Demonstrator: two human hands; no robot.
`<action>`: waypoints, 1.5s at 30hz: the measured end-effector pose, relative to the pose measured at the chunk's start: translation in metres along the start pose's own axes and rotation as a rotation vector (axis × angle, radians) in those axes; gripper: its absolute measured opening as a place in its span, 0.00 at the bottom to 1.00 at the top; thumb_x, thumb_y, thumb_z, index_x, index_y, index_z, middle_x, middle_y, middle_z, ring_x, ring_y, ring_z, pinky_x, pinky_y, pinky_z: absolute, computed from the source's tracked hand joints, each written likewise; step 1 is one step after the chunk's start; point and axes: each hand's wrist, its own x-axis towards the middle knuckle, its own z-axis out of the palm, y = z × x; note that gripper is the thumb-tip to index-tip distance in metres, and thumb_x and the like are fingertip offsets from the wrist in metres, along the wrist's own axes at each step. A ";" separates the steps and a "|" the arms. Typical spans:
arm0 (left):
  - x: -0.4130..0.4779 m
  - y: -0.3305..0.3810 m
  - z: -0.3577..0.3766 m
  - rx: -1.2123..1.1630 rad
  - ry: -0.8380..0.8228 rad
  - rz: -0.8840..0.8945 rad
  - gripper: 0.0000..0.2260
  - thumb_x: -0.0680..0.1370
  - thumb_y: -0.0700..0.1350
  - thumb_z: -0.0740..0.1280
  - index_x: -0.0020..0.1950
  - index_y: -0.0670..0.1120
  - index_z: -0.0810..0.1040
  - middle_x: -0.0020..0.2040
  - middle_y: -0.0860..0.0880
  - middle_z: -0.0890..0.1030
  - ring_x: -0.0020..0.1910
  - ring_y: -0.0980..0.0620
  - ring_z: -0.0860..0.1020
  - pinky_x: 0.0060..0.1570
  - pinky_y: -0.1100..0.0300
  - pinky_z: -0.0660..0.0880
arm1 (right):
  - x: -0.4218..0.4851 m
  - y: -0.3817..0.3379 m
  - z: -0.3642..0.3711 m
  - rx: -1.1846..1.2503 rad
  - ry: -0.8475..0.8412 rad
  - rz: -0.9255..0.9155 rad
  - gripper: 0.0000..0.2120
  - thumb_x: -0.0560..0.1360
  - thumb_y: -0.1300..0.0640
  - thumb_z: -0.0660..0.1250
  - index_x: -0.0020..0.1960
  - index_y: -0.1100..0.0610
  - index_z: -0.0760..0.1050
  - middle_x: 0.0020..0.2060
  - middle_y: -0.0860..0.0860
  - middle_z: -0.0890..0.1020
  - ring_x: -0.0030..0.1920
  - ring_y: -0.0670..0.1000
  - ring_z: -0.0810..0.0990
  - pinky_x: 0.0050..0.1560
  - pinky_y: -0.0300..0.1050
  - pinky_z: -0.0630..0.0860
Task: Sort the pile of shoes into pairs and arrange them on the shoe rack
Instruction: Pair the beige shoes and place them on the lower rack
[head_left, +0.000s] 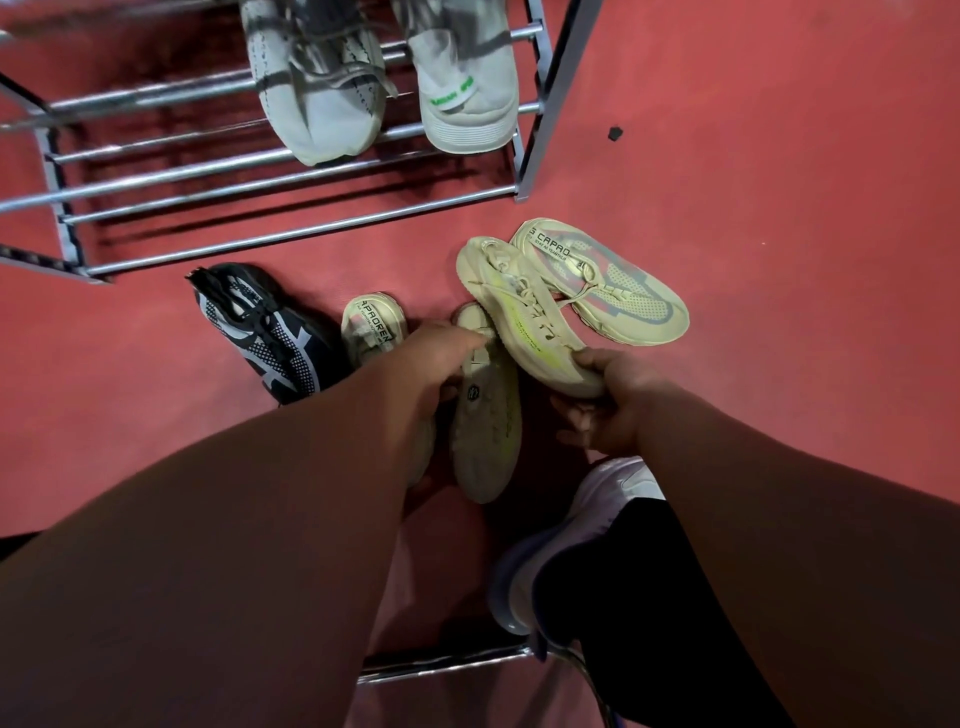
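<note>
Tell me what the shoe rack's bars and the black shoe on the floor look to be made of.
Shoe rack bars: metal tubing, probably chromed or polished steel, given bright streaky reflections. Black shoe: knit or mesh fabric upper, matt, shown by its dotted weave and white woven pattern.

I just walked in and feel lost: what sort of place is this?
Likely a home hallway or storage corner: a metal shoe rack stands on a red floor, with a black shoe and a cream shoe loose before it.
</note>
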 end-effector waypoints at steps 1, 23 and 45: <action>-0.001 0.000 0.001 -0.058 -0.019 -0.016 0.14 0.75 0.54 0.72 0.56 0.49 0.79 0.50 0.49 0.81 0.43 0.51 0.80 0.41 0.58 0.76 | 0.000 0.000 0.000 0.002 0.001 0.006 0.10 0.77 0.50 0.70 0.53 0.55 0.78 0.31 0.52 0.85 0.31 0.56 0.86 0.61 0.65 0.71; -0.026 0.018 -0.016 0.338 0.013 0.008 0.06 0.71 0.45 0.71 0.42 0.44 0.78 0.29 0.50 0.83 0.34 0.52 0.79 0.32 0.63 0.72 | -0.034 -0.016 0.007 -0.010 0.016 -0.095 0.04 0.75 0.53 0.67 0.49 0.51 0.77 0.31 0.50 0.81 0.32 0.52 0.80 0.46 0.53 0.79; -0.309 -0.044 -0.253 -0.037 0.153 0.123 0.05 0.74 0.49 0.62 0.45 0.50 0.75 0.25 0.50 0.69 0.19 0.54 0.66 0.22 0.71 0.57 | -0.306 0.014 0.109 -0.468 -0.178 -0.515 0.06 0.74 0.52 0.69 0.43 0.55 0.78 0.28 0.49 0.82 0.30 0.49 0.85 0.42 0.48 0.82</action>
